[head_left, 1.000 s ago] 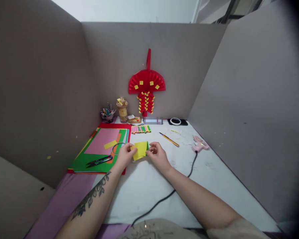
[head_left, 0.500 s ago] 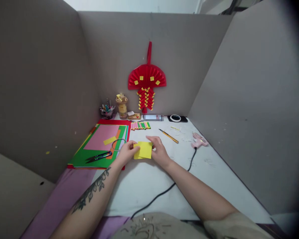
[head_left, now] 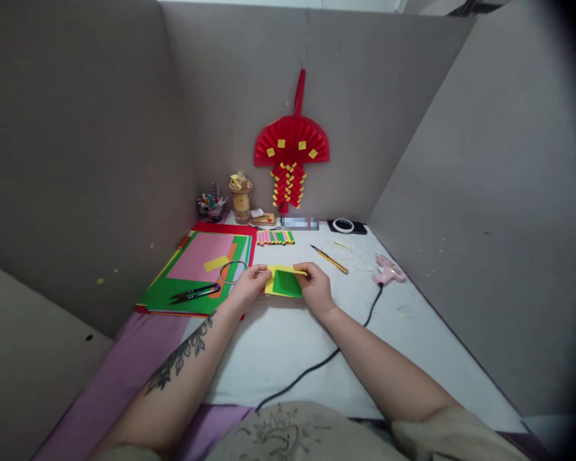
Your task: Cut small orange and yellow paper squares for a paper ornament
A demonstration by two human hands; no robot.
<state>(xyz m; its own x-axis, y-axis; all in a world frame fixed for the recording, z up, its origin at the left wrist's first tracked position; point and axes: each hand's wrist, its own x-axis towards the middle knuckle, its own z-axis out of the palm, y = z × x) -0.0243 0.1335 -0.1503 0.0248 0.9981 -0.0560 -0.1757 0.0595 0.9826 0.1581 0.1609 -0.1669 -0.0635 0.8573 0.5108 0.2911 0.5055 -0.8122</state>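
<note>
Between my hands, above the white table, is a folded yellow card (head_left: 269,284) with a green panel (head_left: 286,283) showing on its inner face. My left hand (head_left: 252,285) pinches the card's left edge. On the other side, my right hand (head_left: 315,286) grips the upper right corner, thumb and fingers closed on it. The card's upper flap is lifted, so its inside faces me. Just left of my left hand lie a metal ring (head_left: 233,272) and thread snips (head_left: 195,294) on a stack of coloured paper (head_left: 160,299).
Small rolled paper tubes (head_left: 275,238) lie behind the card. A craft knife (head_left: 329,259) and a pink glue gun (head_left: 388,270) are to the right; its black cable (head_left: 312,369) crosses the table. A red paper fan ornament (head_left: 292,144) hangs on the grey back partition. Side partitions enclose the table.
The yellow card was closed with its plain face showing; my right hand has lifted its flap, revealing the green panel. The view has shifted slightly.
</note>
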